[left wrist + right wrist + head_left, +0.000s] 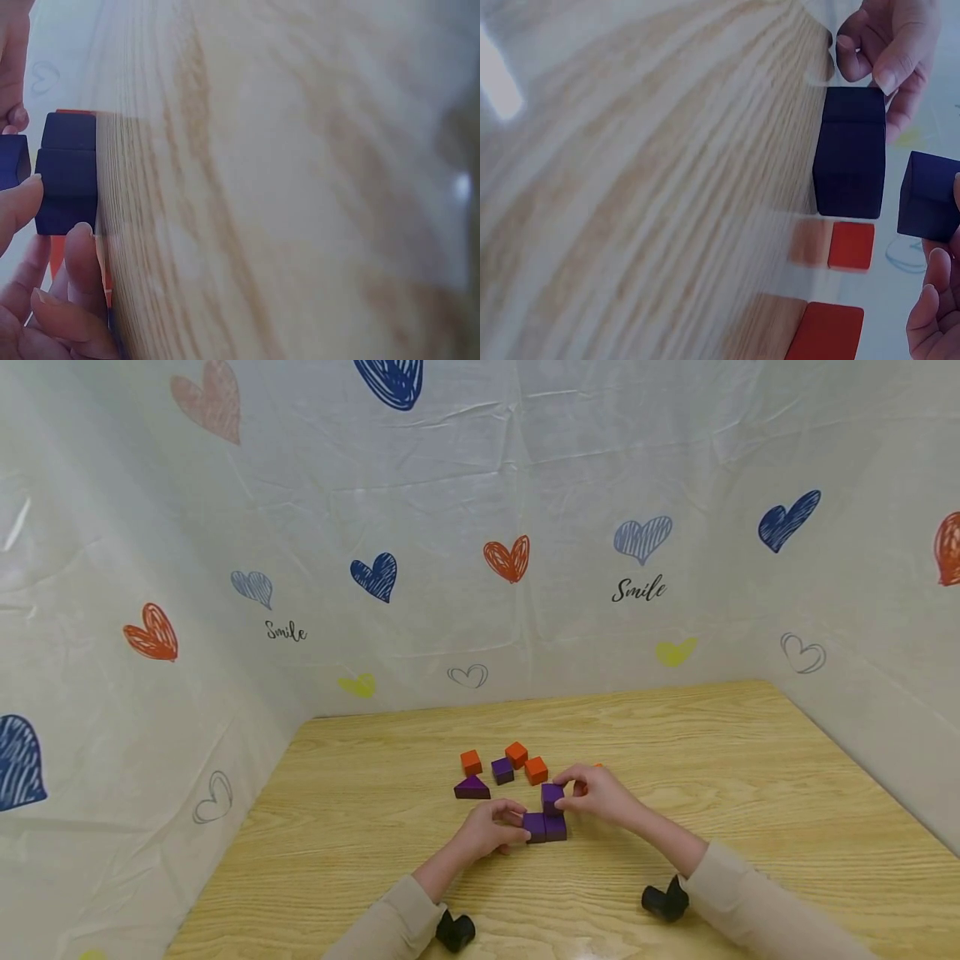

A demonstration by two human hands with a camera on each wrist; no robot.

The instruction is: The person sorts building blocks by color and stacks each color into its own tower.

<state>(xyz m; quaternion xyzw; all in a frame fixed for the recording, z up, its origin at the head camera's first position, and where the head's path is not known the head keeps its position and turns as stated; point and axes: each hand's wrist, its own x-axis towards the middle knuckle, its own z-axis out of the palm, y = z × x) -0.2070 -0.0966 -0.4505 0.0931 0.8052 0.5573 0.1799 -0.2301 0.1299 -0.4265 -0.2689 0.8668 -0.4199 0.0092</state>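
Two purple cubes stand side by side on the table. My left hand (489, 828) is at the left purple cube (534, 827), its thumb and fingertips against the sides. The right purple cube (555, 827) touches its neighbour. My right hand (600, 795) pinches another purple cube (552, 797) between thumb and fingers. In the right wrist view this held cube (928, 196) is raised, with a gap between it and the pair (850, 169). The left wrist view shows the left thumb and fingers (81, 251) close around the near cube (66, 191).
Behind the pair lie a purple triangular block (472, 788), a loose purple cube (502, 771) and several orange cubes (536, 770). One orange cube (597, 766) is mostly hidden by the right hand. A white heart-printed sheet (570, 635) rises behind the wooden table (337, 860).
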